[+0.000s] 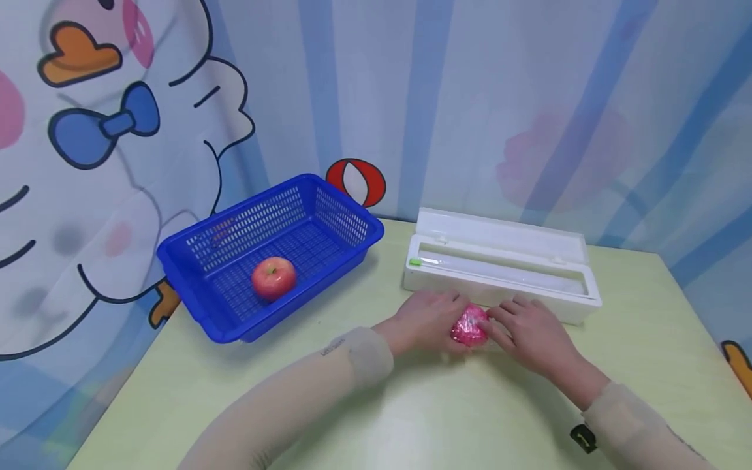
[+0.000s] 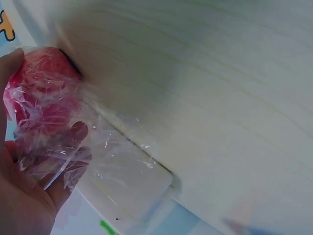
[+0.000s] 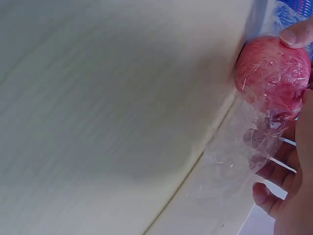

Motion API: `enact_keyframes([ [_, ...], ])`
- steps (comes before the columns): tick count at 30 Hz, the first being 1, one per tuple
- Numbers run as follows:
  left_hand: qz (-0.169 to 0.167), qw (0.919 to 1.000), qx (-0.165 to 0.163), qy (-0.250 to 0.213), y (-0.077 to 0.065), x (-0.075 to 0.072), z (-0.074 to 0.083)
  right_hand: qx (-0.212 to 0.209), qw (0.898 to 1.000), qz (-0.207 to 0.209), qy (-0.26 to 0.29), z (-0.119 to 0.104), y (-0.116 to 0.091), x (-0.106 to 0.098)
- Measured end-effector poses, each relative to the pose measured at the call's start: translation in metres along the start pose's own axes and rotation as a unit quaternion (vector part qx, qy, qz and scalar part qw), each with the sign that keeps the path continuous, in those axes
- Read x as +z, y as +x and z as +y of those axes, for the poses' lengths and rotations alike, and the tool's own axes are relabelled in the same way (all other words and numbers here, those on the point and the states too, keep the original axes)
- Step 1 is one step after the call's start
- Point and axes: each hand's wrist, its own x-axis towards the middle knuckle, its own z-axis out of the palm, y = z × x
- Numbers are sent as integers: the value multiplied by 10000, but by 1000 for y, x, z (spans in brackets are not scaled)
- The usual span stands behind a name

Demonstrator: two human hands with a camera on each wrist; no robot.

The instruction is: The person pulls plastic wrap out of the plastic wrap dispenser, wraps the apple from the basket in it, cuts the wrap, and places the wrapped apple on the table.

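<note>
Between both hands is a red apple wrapped in crinkled clear cling film, close to the white box's front. My left hand holds the apple from its left side. From the right, my right hand holds it too, thumb and fingers at its edge. Loose cling film trails off the apple in the left wrist view. Fingers show through that film in the right wrist view. Parts of the apple are hidden behind the hands.
A white cling film dispenser box stands behind the hands, lid raised, with a green slider at its left end. To the left, a blue plastic basket holds another apple. A printed curtain hangs behind the pale table.
</note>
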Motion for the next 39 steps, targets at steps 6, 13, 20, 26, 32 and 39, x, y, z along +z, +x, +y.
enact_keyframes([
  [6, -64, 10000, -74, 16, 0, -5, 5, -157, 9994, 279, -126, 4, -6, -2],
  [13, -115, 9995, -177, -226, -4, -7, 4, -478, 9979, 444, 48, 5, -9, 0],
  [20, -117, 9985, -247, -467, -6, -11, -1, -794, 9949, 618, 66, 6, -10, 3],
  [26, 5, 9989, -172, -427, -9, -18, -4, -925, 9923, 816, 81, 10, -9, 0],
  [32, -4, 9993, -127, -346, -12, -24, -5, -826, 9913, 1027, 73, -1, -6, -13],
  [39, 135, 9994, -86, -298, -16, -35, -8, -345, 9989, 327, 9, -25, 1, -16],
])
